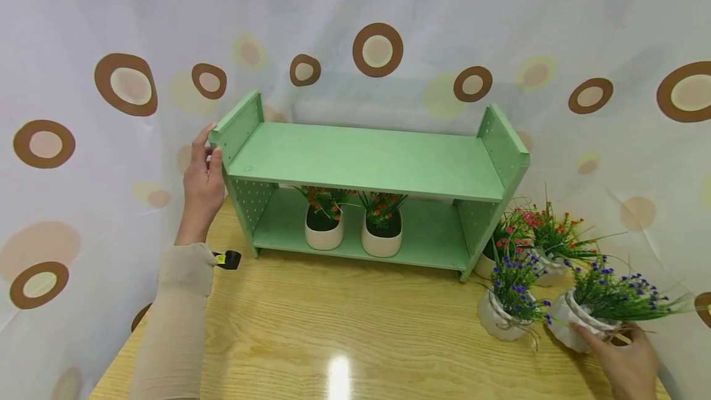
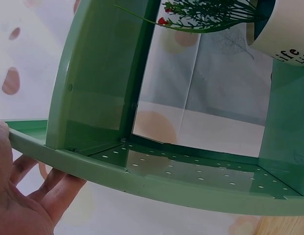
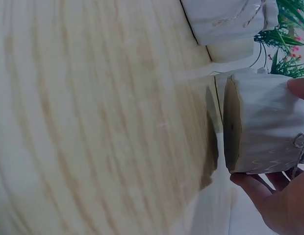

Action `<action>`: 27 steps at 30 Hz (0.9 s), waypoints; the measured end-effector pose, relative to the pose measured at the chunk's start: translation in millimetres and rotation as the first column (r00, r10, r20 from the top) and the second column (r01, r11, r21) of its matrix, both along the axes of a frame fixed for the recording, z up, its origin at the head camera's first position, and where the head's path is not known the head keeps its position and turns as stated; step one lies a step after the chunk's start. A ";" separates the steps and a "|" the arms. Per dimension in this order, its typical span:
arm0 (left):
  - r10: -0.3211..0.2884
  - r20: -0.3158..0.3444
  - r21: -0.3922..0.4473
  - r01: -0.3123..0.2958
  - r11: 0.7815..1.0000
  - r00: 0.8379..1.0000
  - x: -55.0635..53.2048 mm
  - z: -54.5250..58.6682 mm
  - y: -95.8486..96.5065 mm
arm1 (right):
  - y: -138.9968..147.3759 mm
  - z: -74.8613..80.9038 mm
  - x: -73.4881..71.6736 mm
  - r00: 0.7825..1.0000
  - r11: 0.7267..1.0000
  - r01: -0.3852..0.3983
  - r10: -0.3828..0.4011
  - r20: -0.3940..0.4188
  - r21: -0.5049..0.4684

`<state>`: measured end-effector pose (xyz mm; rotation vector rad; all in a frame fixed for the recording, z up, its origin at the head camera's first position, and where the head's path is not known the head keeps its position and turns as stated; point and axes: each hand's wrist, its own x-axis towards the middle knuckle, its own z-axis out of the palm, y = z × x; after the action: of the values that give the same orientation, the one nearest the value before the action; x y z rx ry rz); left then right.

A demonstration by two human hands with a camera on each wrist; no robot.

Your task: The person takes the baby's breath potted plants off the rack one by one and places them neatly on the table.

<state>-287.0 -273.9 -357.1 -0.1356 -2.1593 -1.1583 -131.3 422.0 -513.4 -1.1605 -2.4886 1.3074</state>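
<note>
My left hand (image 1: 204, 184) holds the upper left side panel of a green two-tier shelf (image 1: 361, 153), fingers around the outer side; the left wrist view shows them at the panel's edge (image 2: 108, 178). At the lower right, my right hand (image 1: 627, 360) grips a white ruffled flowerpot (image 1: 574, 326) with purple-blue flowers and a twine tie. The pot tilts to the right, and in the right wrist view its underside (image 3: 232, 127) shows, with a shadow on the table beside it. A similar white pot (image 1: 502, 316) with purple flowers stands just to its left.
Two cream pots (image 1: 324, 233) with red flowers stand on the lower tier. Behind the purple plants, beside the shelf's right end, are a pink-flowered pot (image 1: 486, 264) and a red-flowered pot (image 1: 550, 269). A small black-and-yellow object (image 1: 228, 259) lies near the left sleeve on the wooden table (image 1: 311, 320).
</note>
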 end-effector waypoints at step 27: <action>-0.001 0.019 0.011 0.001 1.000 1.000 0.5 2.0 0.6 | 4.4 -22.1 -5.0 0.994 0.989 -0.037 0.022 -0.107 -0.141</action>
<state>-286.5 -273.2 -355.0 -0.1212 -2.1693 -1.1760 -136.3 426.4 -535.4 -1.0557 -2.3808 1.5347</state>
